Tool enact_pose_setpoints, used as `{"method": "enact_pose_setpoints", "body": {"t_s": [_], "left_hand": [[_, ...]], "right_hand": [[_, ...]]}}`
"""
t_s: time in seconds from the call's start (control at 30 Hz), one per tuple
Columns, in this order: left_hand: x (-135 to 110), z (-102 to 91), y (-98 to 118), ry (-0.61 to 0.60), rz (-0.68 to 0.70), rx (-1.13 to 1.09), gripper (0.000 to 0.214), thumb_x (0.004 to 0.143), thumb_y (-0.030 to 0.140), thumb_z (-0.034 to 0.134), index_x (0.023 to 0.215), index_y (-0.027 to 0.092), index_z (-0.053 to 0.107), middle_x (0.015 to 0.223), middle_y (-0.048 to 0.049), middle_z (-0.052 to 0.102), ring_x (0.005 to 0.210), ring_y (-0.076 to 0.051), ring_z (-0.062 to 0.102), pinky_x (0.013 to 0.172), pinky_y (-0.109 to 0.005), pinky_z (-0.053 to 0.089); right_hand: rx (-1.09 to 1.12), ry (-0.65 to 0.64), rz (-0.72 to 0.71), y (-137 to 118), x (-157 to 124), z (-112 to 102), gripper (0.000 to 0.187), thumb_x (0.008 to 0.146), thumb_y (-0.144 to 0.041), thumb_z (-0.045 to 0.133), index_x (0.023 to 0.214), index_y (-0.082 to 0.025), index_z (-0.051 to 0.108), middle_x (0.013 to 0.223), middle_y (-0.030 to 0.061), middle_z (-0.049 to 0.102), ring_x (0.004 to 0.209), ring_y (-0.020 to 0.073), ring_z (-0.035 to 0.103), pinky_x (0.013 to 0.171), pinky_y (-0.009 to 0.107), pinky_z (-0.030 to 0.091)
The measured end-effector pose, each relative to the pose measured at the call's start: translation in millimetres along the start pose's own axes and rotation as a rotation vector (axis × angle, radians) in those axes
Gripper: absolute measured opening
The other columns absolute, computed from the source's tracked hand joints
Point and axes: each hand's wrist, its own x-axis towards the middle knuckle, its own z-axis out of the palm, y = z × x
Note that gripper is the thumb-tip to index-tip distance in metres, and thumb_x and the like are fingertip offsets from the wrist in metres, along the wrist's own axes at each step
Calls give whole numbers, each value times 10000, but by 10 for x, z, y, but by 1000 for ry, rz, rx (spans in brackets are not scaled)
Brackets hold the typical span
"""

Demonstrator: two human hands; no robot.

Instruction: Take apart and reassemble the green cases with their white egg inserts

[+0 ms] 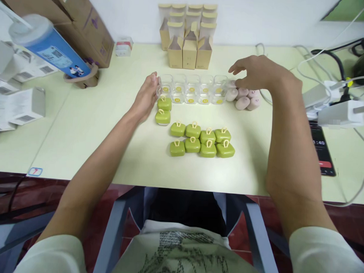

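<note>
My left hand [147,94], its fingers stretched out, rests against the left end of a double row of clear plastic cups [191,89] with yellow marks inside. Beside it are two olive-green lids with cream loops [163,116]; the nearer has a pale base showing under it. My right hand [256,73] hovers above a cluster of pale pink egg-shaped pieces [242,102], thumb and fingers apart with nothing visible between them. It partly covers the pieces at the back. Nearer to me, several more green lids with loops [208,148] lie in two rows.
Opened small cardboard boxes [189,53] stand against the wall. To the left are a blue canister [58,50], large cartons [93,30] and white boxes [26,107]. A phone [323,153], power adapters [338,114] and cables lie at right. The table edge is near me.
</note>
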Motion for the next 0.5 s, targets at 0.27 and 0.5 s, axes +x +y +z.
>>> {"method": "enact_pose_setpoints", "body": {"t_s": [0.27,0.5], "left_hand": [[-367,85,629,138,575,465,541,1079,806,718,1368,349,719,1377,42,762,1373,-220,628,1204,-494,561],[-851,387,1262,-621,470,740,406,932,493,874,1285,293,847,1212,-77,816,1419,-386,598,1161,-579,593]], "right_hand": [[71,85,44,51,164,197,359,1001,-70,715,1287,-208,882,1290,156,874,1008,275,773,954,434,628],[84,96,20,159,211,206,192,927,-97,781,1048,-184,902,997,126,868,827,226,661,897,437,571]]}}
